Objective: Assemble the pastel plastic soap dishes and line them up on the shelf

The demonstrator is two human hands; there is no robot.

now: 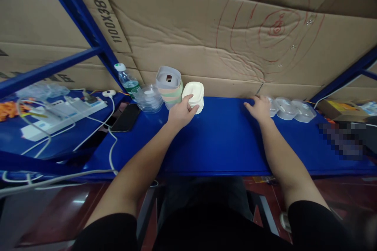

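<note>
My left hand (183,113) is at the side of a short stack of cream-coloured plastic lids (194,89), its fingers and thumb closed on the near left edge. Directly left of it stands a taller stack of pastel plastic pieces (171,90), the top one grey with a hole in the middle. At the right, my right hand (260,108) reaches to the back of the table beside a row of clear plastic containers (286,108). Its thumb is stretched out apart from the fingers, which show only in part; I see nothing held there.
Clear round tubs (149,100) and a green-labelled water bottle (128,81) stand left of the stacks. A black phone (126,117) lies nearby, with white cables and a power strip (64,119) further left. Cardboard (188,27) walls the back of the blue table (218,141).
</note>
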